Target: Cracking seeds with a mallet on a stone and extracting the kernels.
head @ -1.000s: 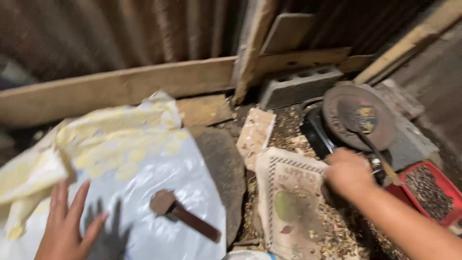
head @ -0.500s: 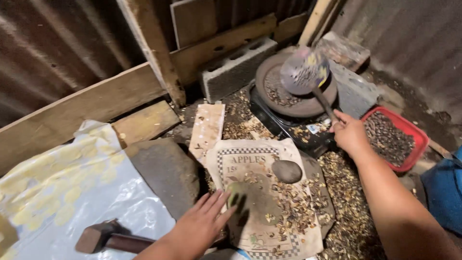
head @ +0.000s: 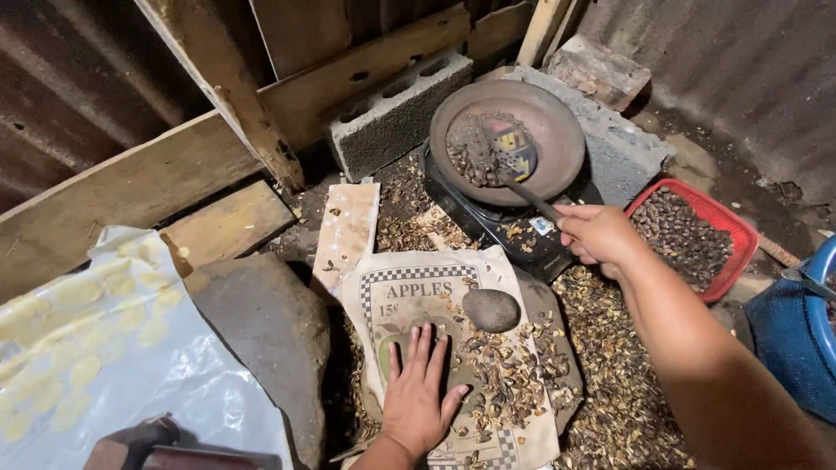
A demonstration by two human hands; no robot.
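Right hand (head: pixel 599 235) closed around the dark handle of a spatula (head: pixel 514 161), gripping its near end; the blade lies beyond the fist, up and to the left, resting among roasted nuts in a round metal pan (head: pixel 557 130) on a black stove (head: pixel 488 228). The spatula's long axis runs diagonally, handle toward the lower right, blade toward the upper left. Left hand (head: pixel 420 396) open, fingers spread, palm flat on a printed sack (head: pixel 409 292) strewn with shell fragments; it grasps nothing. A smooth grey stone (head: pixel 491 310) sits on the sack just beyond the left fingertips. A red basket (head: pixel 727 222) of nuts stands right of the stove.
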